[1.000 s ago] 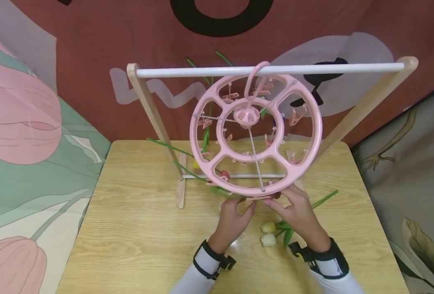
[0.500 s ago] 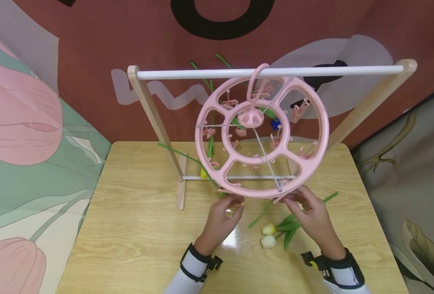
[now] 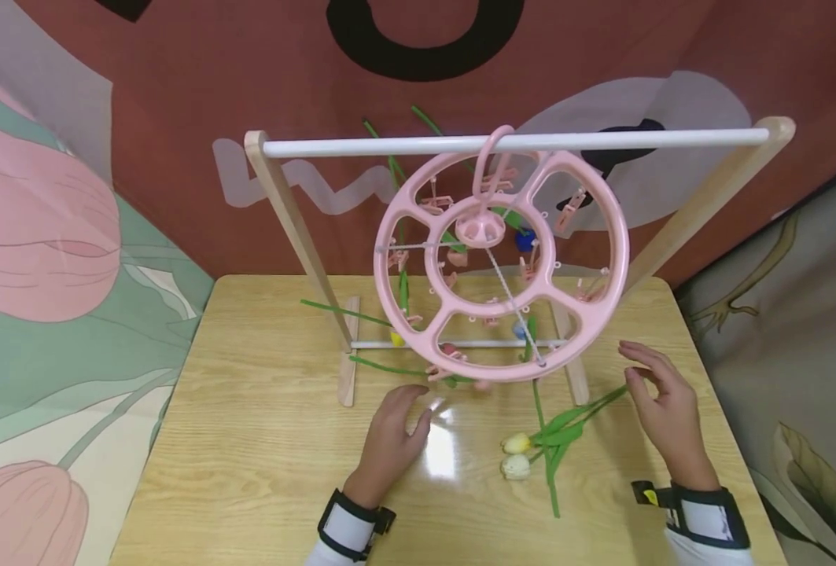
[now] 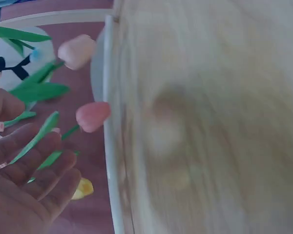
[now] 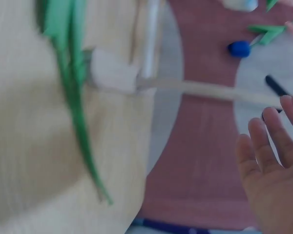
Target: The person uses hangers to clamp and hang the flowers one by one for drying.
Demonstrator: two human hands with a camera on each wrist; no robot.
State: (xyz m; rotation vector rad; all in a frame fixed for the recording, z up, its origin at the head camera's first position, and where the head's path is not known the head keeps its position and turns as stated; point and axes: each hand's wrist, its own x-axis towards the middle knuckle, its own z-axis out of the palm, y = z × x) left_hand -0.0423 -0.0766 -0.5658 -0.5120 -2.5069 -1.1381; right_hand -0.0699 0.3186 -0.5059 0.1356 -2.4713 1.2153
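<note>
The left hand (image 3: 392, 436) is held above the table, left of the ring's front edge, its fingers loosely bent around nothing. My right hand (image 3: 668, 417), also holding nothing, is off to the right near the stem ends of the loose tulips. A pink round clip hanger (image 3: 446, 297) hangs by its hook from the rack's white bar (image 3: 361, 145). Tulips hang beneath it: a dark blue tulip (image 3: 525, 240), a light blue tulip (image 3: 520, 330), a red tulip (image 4: 93, 117), a pale pink tulip (image 4: 77, 51) and a yellow tulip (image 4: 83, 189).
A yellow tulip (image 3: 515, 443) and a white tulip (image 3: 515, 468) lie on the wooden table (image 3: 248, 440). The rack's wooden foot (image 3: 347, 377) stands left of the ring. Pink clips (image 3: 446, 365) dangle around the rim. Printed cloth (image 3: 177, 94) hangs behind.
Both hands have let go at the ring's front edge. The right hand has moved right, the left toward the lower left. The light blue tulip and its stem now show at the front.
</note>
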